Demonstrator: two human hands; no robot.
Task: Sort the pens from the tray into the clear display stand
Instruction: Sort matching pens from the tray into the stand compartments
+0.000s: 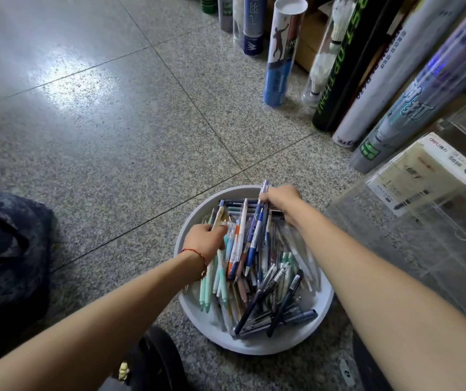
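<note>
A heap of mixed pens [257,266] fills a round pale tray [254,347] on the speckled floor [113,136]. The left hand [206,239] clasps a few pens at the tray's left side. The right hand [282,197] grasps pens at its far rim. The clear display stand [429,235] stands just right of the tray, with shuttlecock tubes [281,52] beyond.

Found the tray [254,347] on the floor [113,136], pens [257,266] heaped in it. Found the display stand [412,238] just right of the tray, tubes [281,52] standing behind both. Met the left hand [205,239] among pens at the tray's left, the right hand [282,197] at its far rim.
</note>
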